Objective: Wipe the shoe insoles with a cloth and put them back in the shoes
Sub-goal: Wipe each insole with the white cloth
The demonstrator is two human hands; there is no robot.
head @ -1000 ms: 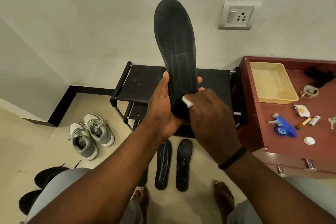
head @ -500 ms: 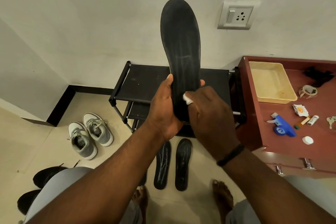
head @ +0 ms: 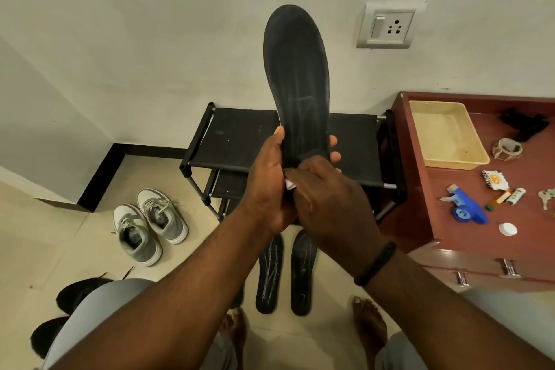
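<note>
**Wiping step under way, heel end of 1 insole**

Pale wall and tiled floor (head: pixel 45 237) behind. Left hand (head: pixel 267 186) grips an upright black insole (head: pixel 295 75) at its lower end, thumb and fingers curled round both edges. Right hand (head: pixel 327 198) pinches a white cloth (head: pixel 289 184) against the heel; only a scrap shows. Judgement: wiping continues; next, stroke up the sole. 2 insoles (head: pixel 270 273) lie on the floor, grey shoes (head: pixel 150 219) nearby. Black shoes (head: pixel 75 294) mostly hidden by a knee.
</note>
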